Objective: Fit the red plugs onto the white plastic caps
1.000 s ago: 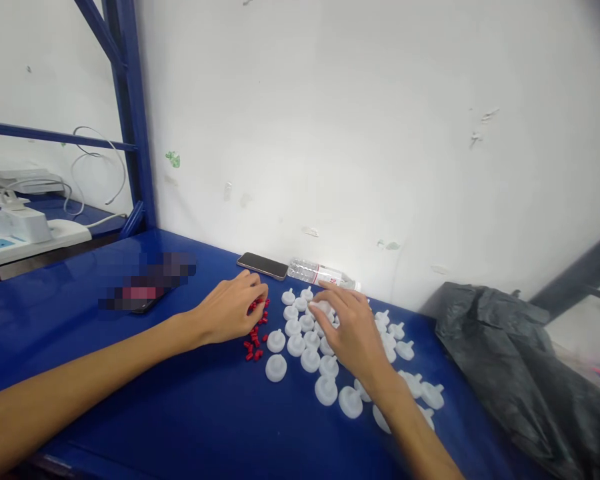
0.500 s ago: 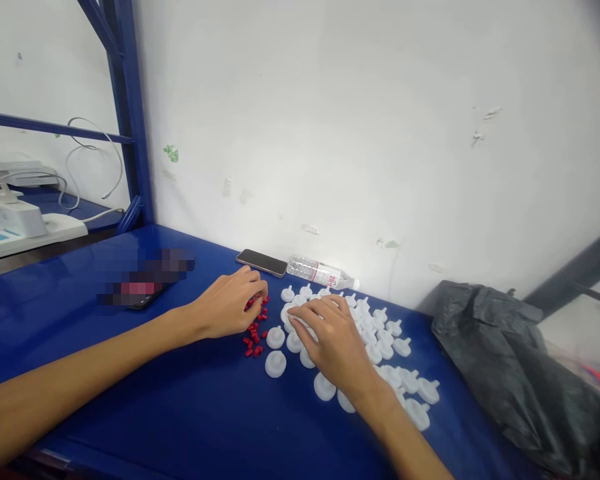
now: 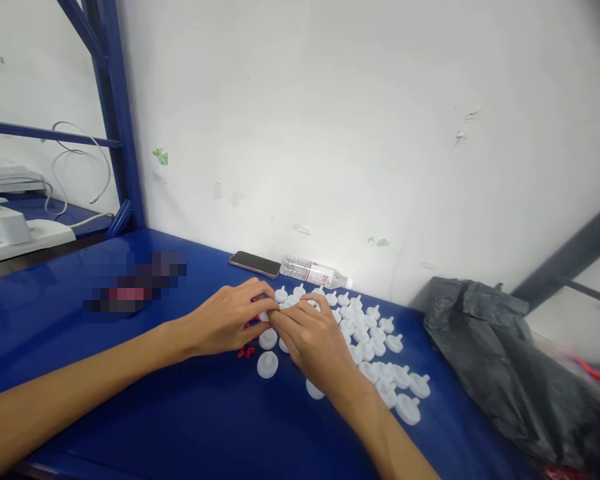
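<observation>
My left hand (image 3: 227, 319) and my right hand (image 3: 314, 343) meet fingertip to fingertip low over the blue table (image 3: 130, 400). Both are closed in a pinch around a small white piece at the point where they touch; what else sits between the fingers is hidden. Under the left hand lie small red pieces (image 3: 245, 350). Several white round plastic caps (image 3: 375, 347), each with a short stem, spread out to the right of the hands. One cap (image 3: 267, 365) lies apart, just below the fingers.
A phone (image 3: 255, 264) and a lying water bottle (image 3: 313, 273) rest against the white wall. A black plastic bag (image 3: 500, 373) fills the right end of the table. A blurred dark object (image 3: 130, 287) lies at left. A blue rack post (image 3: 113, 113) stands behind, with cables and white boxes beyond.
My right hand has moved left off the white caps with a piece and met my left hand, which lifted slightly from the red pieces. The view has shifted a little right.
</observation>
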A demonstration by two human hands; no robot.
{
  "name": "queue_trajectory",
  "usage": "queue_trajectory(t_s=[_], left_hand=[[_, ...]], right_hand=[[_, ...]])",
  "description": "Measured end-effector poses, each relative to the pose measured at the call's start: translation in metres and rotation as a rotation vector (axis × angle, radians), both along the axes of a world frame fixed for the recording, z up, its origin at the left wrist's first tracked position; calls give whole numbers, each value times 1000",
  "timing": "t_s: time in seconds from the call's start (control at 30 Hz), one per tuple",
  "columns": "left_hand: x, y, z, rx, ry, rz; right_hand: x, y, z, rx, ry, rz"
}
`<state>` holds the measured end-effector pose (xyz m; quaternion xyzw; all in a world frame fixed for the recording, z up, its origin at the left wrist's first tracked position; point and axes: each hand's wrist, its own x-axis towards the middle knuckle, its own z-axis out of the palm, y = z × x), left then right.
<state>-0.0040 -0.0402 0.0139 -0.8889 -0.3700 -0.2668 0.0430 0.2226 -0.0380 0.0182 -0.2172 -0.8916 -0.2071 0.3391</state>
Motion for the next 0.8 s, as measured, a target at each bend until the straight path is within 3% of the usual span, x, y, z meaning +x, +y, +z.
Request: queue_trajectory(t_s=[0.33,0.8], left_hand=[[1,17,-13,-187,-205,110],[3,33,-25,-292,-190,144]], right_hand=[[19,3,21,-5,93,-82],[36,16,24,15,122,-149]])
